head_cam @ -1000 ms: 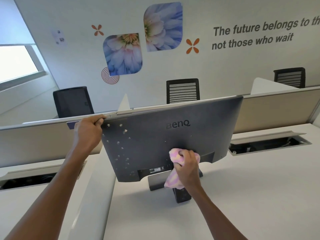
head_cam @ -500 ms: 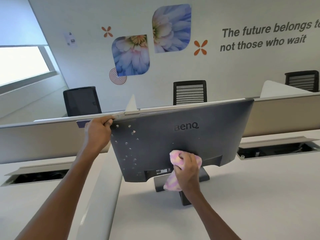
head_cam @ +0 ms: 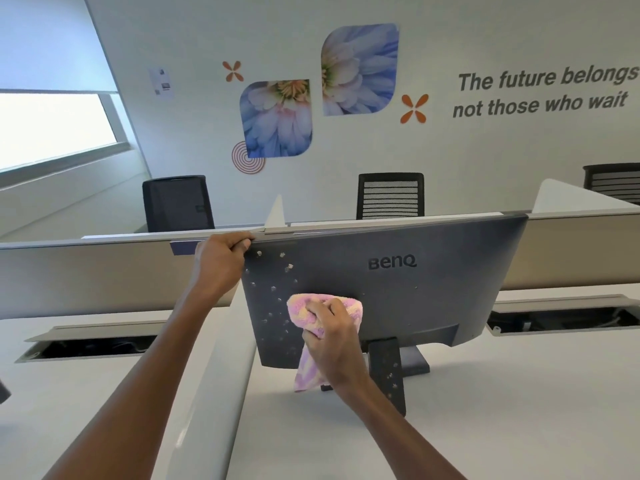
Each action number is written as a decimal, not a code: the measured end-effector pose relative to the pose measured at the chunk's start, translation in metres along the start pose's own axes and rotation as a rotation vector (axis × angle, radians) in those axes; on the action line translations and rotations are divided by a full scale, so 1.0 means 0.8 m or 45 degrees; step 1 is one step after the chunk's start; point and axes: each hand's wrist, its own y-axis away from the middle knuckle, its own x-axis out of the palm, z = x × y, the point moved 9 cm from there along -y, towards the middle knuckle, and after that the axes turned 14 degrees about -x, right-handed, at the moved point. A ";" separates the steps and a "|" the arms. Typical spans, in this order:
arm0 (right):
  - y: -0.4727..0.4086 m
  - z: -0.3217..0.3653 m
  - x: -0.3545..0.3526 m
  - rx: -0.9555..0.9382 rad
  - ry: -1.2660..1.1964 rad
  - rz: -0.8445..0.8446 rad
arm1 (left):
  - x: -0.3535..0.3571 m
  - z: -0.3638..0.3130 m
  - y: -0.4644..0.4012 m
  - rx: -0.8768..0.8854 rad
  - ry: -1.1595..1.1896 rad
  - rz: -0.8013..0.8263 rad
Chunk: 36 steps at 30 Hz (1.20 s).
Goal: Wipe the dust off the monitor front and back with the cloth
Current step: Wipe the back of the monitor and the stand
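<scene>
Wiping monitor (head_cam: 433,292) back: cloth (head_cam: 313,315) gripped by right hand (head_cam: 334,336), top corner held by left hand (head_cam: 218,261). Specks, probably dust, left of cloth; leftward stroke called for.

The partition (head_cam: 104,271) stands close behind the monitor (head_cam: 433,292). Bare desk (head_cam: 485,427) lies open right of its stand (head_cam: 388,372).

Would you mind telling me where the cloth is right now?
In the head view, the cloth is bunched in the right hand, pressed against the lower left of the monitor back, left of the stand.
</scene>
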 end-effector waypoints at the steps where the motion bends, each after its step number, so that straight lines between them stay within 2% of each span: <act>1: -0.002 0.004 -0.007 0.000 0.008 -0.036 | -0.001 -0.002 0.000 0.007 0.000 0.025; 6: -0.031 0.022 -0.050 0.092 0.068 -0.277 | -0.012 0.008 -0.002 -0.026 0.125 0.049; 8: -0.041 0.025 -0.054 0.151 0.090 -0.307 | -0.017 0.020 -0.003 -0.071 0.182 0.017; 14: -0.070 0.037 -0.031 0.210 0.123 -0.254 | -0.010 0.047 -0.012 -0.221 0.394 0.130; 20: -0.087 0.079 0.013 0.032 0.097 -0.094 | 0.000 0.059 -0.022 -0.275 0.530 0.250; 24: -0.071 0.059 0.010 0.141 0.093 -0.144 | 0.004 0.063 -0.025 -0.303 0.620 0.318; 27: -0.099 0.063 -0.002 0.168 0.092 -0.213 | 0.006 0.064 -0.029 -0.313 0.640 0.312; 32: -0.122 0.107 0.026 -0.015 0.111 -0.075 | 0.009 0.065 -0.030 -0.324 0.665 0.366; 34: -0.107 0.107 0.039 -0.023 0.141 -0.005 | 0.009 0.063 -0.029 -0.335 0.662 0.380; 36: -0.097 0.098 0.034 0.019 0.150 -0.032 | 0.009 0.064 -0.031 -0.338 0.649 0.375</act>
